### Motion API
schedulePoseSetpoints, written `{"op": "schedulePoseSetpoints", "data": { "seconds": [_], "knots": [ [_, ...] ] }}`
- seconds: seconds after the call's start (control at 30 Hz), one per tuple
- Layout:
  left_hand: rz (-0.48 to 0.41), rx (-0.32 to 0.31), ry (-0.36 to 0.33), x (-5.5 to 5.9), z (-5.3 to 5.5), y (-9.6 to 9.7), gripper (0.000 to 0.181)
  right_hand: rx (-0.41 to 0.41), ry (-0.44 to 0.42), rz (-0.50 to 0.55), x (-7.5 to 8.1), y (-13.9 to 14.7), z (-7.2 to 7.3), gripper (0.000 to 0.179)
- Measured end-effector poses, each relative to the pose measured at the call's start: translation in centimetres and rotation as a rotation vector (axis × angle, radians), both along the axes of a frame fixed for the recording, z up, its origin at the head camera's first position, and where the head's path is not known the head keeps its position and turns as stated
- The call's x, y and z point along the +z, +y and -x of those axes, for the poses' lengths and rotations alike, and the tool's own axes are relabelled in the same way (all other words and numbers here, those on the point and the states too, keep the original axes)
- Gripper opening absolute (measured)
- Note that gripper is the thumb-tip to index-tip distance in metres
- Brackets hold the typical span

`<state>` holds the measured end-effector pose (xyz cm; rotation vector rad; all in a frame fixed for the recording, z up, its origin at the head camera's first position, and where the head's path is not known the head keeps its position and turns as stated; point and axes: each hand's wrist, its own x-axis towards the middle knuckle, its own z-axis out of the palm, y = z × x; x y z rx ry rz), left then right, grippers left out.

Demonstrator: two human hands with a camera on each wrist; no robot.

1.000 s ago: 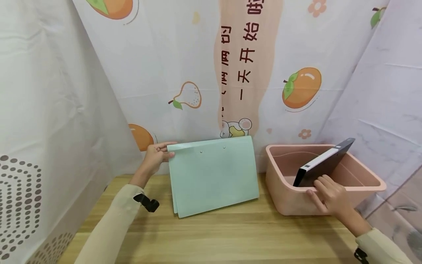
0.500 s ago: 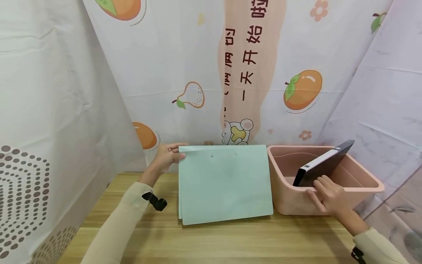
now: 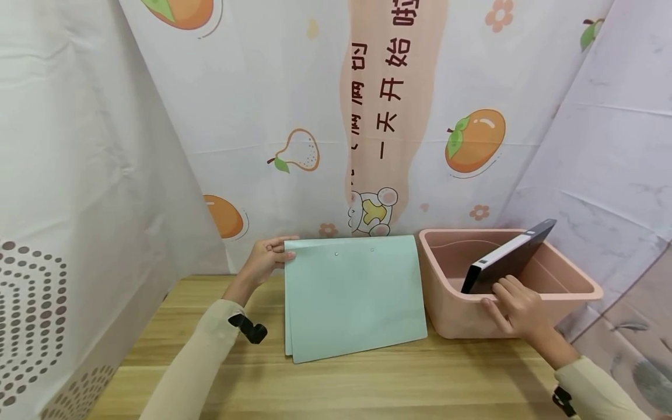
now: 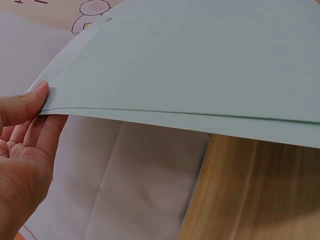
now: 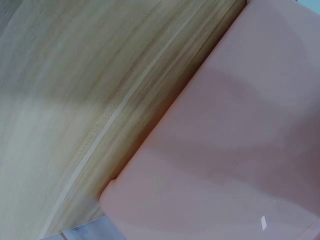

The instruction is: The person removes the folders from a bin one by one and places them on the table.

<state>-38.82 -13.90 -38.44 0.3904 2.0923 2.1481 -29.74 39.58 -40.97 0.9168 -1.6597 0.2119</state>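
My left hand [image 3: 261, 261] pinches the upper left corner of a mint green paper folder [image 3: 357, 300], thumb in front and fingers behind. In the left wrist view, the folder [image 4: 200, 65] shows two layers along its side edge and a metal fastener near its top. It hangs upright over the table, its right edge beside a pink plastic bin [image 3: 462, 318]. My right hand [image 3: 517, 308] grips the bin's front rim, fingers curled over it and thumb outside. A black binder [image 3: 520, 259] with a white spine label leans inside the bin. The right wrist view shows only the bin's wall [image 5: 225, 150] beside the table.
The wooden table [image 3: 336, 388] reaches back to a white curtain [image 3: 252, 116] printed with fruit and writing. Another white curtain [image 3: 89, 175] closes off the left side, and a marble-patterned one [image 3: 593, 146] hangs at the right, close to the bin.
My left hand has carried the folder to the right and slightly down, closer to the bin. My right hand stays on the bin's rim, and the black binder leans as before.
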Motion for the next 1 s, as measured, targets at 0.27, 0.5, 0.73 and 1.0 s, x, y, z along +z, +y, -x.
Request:
{"op": "schedulePoseSetpoints", "data": {
  "seconds": [0.27, 0.5, 0.73, 1.0],
  "knots": [
    [0.038, 0.021, 0.016, -1.0, 0.2, -0.3, 0.053, -0.009, -0.002, -0.012, 0.2, 0.1, 0.2, 0.054],
    [0.064, 0.030, 0.045, -1.8, 0.7, 0.0, 0.050, -0.013, -0.001, -0.012, -0.2, 0.3, 0.2, 0.053],
    [0.058, 0.034, 0.060, -2.5, 0.7, 0.3, 0.049, 0.000, -0.004, -0.006, -0.4, 0.1, 0.0, 0.053],
    [0.074, 0.086, 0.088, -2.4, 0.8, 0.9, 0.044, 0.008, -0.003, -0.020, -0.1, 0.0, 0.0, 0.054]
  ]
}}
